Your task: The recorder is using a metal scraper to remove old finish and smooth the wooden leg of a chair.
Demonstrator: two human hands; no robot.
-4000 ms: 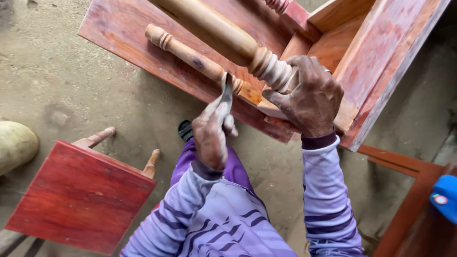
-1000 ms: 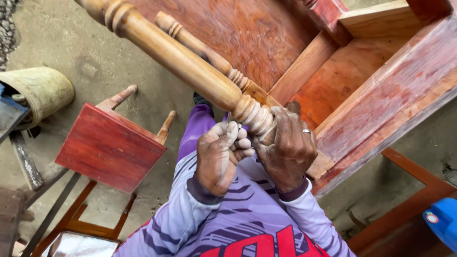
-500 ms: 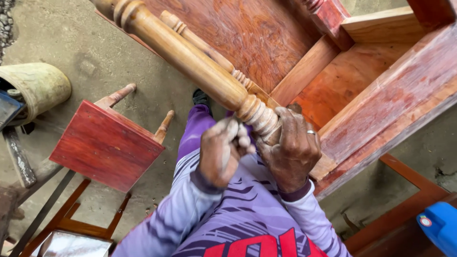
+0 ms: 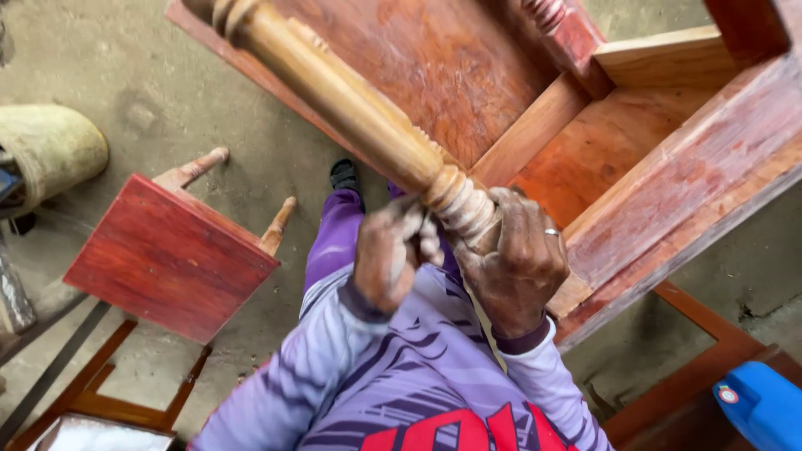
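This is a furniture-making workshop, with a bare, dusty concrete floor (image 4: 150, 92) strewn with wood shavings. Unfinished red-stained wooden furniture fills the frame: a large upturned table frame (image 4: 652, 159) across the upper right with a pale turned leg (image 4: 351, 108) running from the top centre, and a small red stool (image 4: 167, 255) lying on its side at the left. Loose wooden frame pieces (image 4: 109, 401) lie at the lower left corner, beside more reddish timber (image 4: 693, 367) at the lower right.
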